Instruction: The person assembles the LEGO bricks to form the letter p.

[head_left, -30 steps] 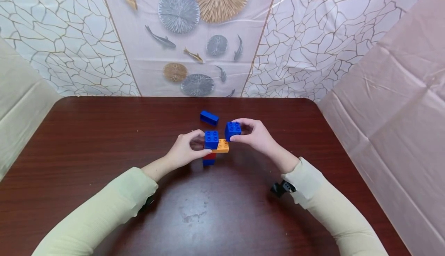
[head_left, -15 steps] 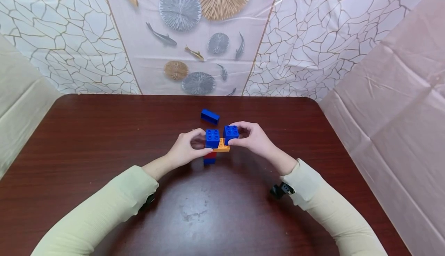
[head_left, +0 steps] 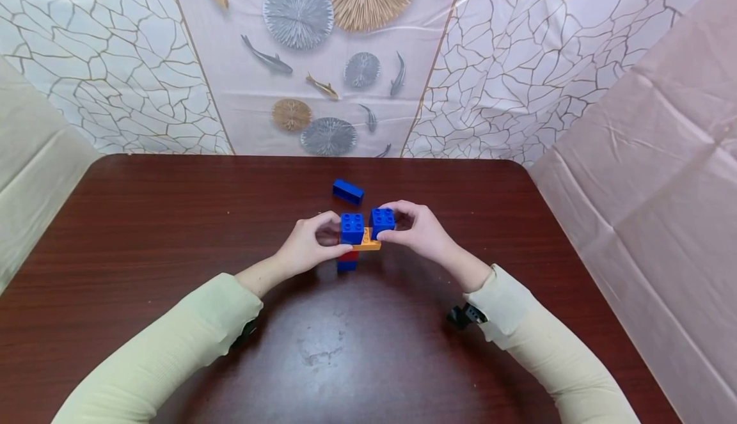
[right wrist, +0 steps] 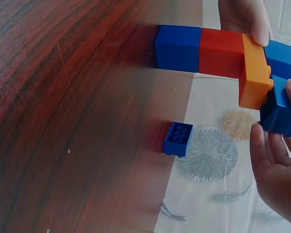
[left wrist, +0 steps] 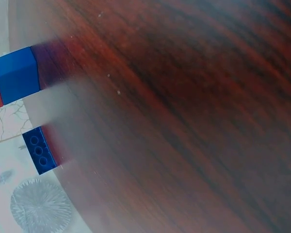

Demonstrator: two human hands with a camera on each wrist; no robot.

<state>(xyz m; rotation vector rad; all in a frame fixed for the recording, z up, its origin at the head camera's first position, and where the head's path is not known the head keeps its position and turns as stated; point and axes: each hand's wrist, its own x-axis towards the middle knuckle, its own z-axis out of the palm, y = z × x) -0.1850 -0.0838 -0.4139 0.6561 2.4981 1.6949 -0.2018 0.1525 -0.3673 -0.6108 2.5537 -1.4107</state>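
A tower of toy building bricks stands on the table: a blue brick (right wrist: 177, 48) at the bottom, a red brick (right wrist: 221, 52) over it, then a longer orange brick (right wrist: 253, 82) overhanging to the right. On the orange one's left end sits a square blue brick (head_left: 352, 227). My left hand (head_left: 308, 245) grips the tower's upper part, thumb in front and fingers behind. Between thumb and fingers, my right hand (head_left: 420, 227) pinches another square blue brick (head_left: 382, 222). This brick is slightly tilted right at the orange brick's right-end studs, as the right wrist view shows.
Behind the tower, a loose blue brick (head_left: 348, 192) lies on its side, its hollow underside showing in the wrist views. The dark wooden table (head_left: 173, 219) ends at a patterned cloth backdrop (head_left: 328, 91). A plain cloth (head_left: 645, 174) hangs at the right.
The right hand has brought its blue brick down and slightly left, onto the orange brick's right end. The left hand keeps its grip, and the tower stays in place.
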